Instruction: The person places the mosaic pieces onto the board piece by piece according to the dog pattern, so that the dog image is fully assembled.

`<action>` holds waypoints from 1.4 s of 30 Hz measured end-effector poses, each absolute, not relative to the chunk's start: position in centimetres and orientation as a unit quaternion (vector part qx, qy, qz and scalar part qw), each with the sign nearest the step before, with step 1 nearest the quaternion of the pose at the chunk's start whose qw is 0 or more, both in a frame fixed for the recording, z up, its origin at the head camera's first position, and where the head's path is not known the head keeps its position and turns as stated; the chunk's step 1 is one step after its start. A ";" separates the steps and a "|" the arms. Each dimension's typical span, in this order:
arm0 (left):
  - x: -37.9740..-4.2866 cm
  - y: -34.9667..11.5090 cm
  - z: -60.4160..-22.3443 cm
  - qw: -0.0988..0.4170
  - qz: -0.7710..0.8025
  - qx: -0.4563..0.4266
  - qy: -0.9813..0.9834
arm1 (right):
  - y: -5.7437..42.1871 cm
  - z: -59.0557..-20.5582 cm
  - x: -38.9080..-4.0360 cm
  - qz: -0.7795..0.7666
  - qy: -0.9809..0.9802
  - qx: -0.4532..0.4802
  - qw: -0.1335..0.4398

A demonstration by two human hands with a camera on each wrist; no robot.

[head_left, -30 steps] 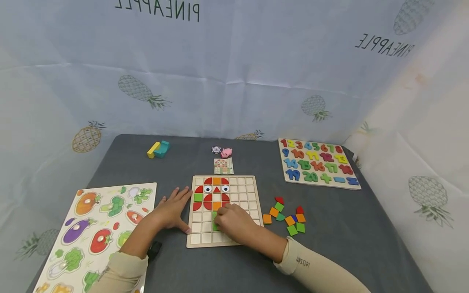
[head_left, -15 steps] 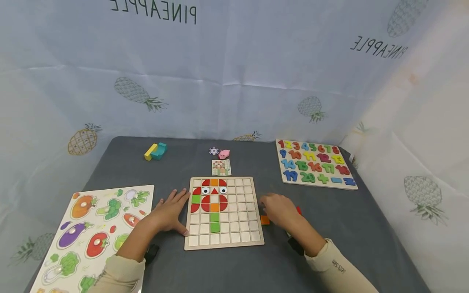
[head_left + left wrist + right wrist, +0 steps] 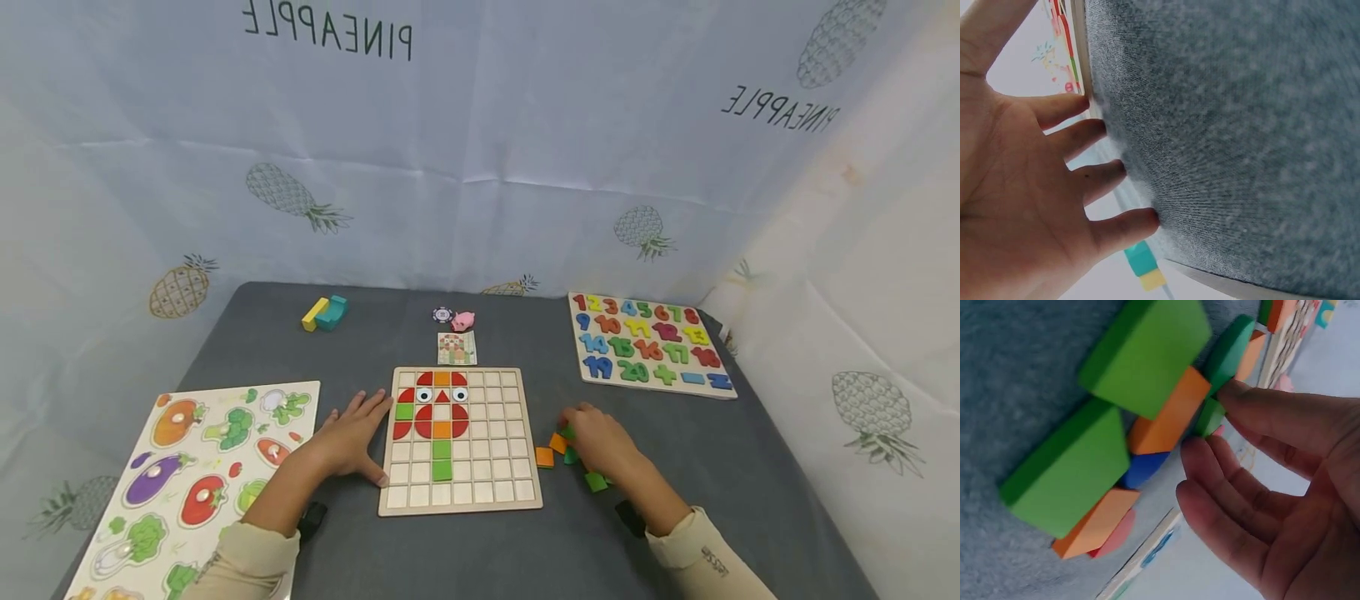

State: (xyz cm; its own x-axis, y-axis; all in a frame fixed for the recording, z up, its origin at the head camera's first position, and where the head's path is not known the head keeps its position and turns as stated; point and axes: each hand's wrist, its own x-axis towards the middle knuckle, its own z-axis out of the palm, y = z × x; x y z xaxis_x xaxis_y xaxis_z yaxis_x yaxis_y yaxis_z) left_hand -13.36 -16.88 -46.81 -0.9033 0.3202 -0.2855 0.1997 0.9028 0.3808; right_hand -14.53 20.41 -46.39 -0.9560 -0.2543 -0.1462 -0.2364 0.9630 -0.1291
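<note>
A wooden grid board point(image 3: 495, 492) lies in the middle of the table, bearing red, orange and green tiles, two eye tiles and a column of two green squares point(image 3: 442, 461). My left hand point(image 3: 348, 437) rests with spread fingers at its left edge, thumb near the lower corner. Right of the board, my right hand point(image 3: 603, 442) reaches down into a small pile of loose tiles. Its thumb and fingertips pinch a green tile point(image 3: 1211, 417). Around it lie larger green squares point(image 3: 1147, 356), orange tiles point(image 3: 1169, 412), a blue tile point(image 3: 1144, 469) and a dark green rounded tile point(image 3: 1230, 353).
A small pattern card point(image 3: 457, 348) lies behind the board, with a pink pig point(image 3: 462, 321) and a poker chip point(image 3: 442, 314). A number puzzle point(image 3: 648, 342) stands back right, a vegetable puzzle point(image 3: 202, 467) at left. Yellow and teal blocks point(image 3: 330, 313) sit at the back left.
My right hand has let go of the lower green square on the board and moved right to the loose tiles, where it takes a green tile. My left hand stays at the board's edge.
</note>
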 end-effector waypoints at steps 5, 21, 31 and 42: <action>-13.2 -16.9 -47.0 0.173 0.173 0.131 0.961 | 20.9 -46.3 -15.1 -0.074 0.987 -0.116 0.083; -13.5 -16.6 -47.2 0.184 0.167 0.125 0.961 | 11.0 -45.0 -10.4 -0.132 0.895 -0.427 0.012; -13.4 -16.6 -47.1 0.170 0.174 0.135 0.961 | 7.5 -46.8 -8.5 -0.047 0.881 -0.470 0.000; -13.5 -16.8 -46.8 0.170 0.167 0.129 0.963 | 6.9 -47.7 -8.6 -0.038 0.880 -0.467 -0.074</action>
State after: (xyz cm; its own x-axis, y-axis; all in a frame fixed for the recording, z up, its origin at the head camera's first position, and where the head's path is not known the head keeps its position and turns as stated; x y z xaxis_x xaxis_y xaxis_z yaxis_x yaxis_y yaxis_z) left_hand -13.53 -16.78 -46.80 -0.9087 0.3052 -0.2849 0.1917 0.9112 0.3646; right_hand -8.65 6.93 -47.67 -0.5529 -0.8166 0.1660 -0.8278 0.5610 0.0028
